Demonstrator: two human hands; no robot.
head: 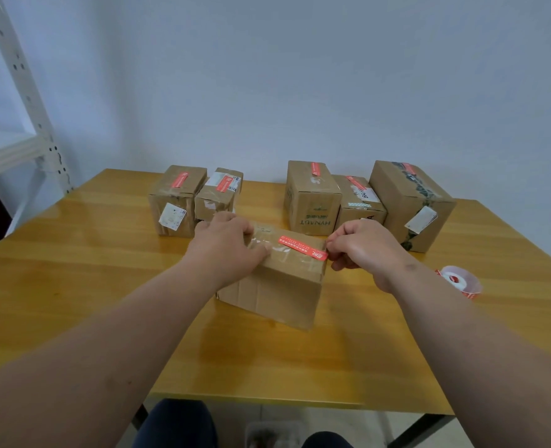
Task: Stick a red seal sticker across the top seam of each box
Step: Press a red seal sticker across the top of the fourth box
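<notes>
Head view: brown cardboard box (277,279) mid-table, steadied by flat, unclenched left hand (227,244); red rectangular seal sticker (302,248) pinched at its end by right hand (363,247); skew or creasing risked if pressed unevenly.

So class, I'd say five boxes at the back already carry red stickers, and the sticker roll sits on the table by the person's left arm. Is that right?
Not quite: the head view shows the sticker roll on the table by the person's right arm, not the left. The five boxes at the back do carry red stickers.
</notes>
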